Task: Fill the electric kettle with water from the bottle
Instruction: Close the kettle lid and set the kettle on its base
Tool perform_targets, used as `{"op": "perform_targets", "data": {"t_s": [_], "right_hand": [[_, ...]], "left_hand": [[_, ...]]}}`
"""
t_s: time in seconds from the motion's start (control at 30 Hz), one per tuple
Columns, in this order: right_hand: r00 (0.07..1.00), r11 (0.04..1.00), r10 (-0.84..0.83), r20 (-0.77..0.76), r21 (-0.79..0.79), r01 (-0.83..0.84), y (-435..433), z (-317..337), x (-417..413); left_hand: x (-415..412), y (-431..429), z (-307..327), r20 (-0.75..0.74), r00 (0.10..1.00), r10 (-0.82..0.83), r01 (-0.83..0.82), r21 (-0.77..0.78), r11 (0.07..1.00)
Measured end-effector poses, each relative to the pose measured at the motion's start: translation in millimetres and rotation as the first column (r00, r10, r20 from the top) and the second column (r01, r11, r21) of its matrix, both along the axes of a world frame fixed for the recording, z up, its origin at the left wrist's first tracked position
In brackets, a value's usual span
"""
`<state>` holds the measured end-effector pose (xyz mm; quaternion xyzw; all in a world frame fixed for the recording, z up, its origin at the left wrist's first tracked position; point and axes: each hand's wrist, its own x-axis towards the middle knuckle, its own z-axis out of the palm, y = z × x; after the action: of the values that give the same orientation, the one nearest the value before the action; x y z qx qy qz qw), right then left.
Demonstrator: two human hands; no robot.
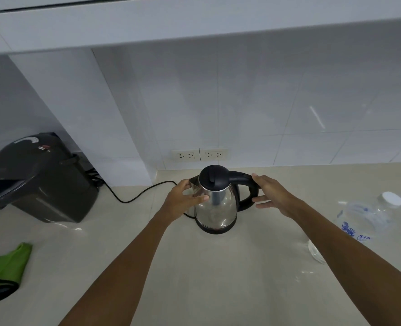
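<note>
Your left hand (183, 200) rests open against the spout side of the shiny steel electric kettle with a black lid (216, 201), which stands upright on the pale countertop (194, 267). Your right hand (271, 196) curls loosely around its black handle. The clear plastic water bottle with a white cap (368, 216) lies well to your right

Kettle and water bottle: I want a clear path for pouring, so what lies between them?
In the head view, only the right hand and forearm cross between the kettle and bottle; the countertop there is otherwise bare.
</note>
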<state>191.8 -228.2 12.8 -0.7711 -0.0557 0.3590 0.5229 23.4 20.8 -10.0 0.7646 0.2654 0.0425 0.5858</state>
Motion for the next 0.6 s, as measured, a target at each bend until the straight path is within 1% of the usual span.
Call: {"op": "perform_targets", "data": {"t_s": [0.4,0.6], "right_hand": [[0.999,0.999,-0.034,0.013,0.014,0.034,2.5,-3.1,-0.3],[0.999,0.999,-0.041,0.026,0.005,0.041,2.9,-3.9,-2.3]], "left_hand": [[-0.5,2.0,-0.1,-0.056,0.998,0.000,0.002,0.036,0.999],[-0.6,2.5,-1.2,-0.059,0.998,0.001,0.002,0.049,0.999]]}}
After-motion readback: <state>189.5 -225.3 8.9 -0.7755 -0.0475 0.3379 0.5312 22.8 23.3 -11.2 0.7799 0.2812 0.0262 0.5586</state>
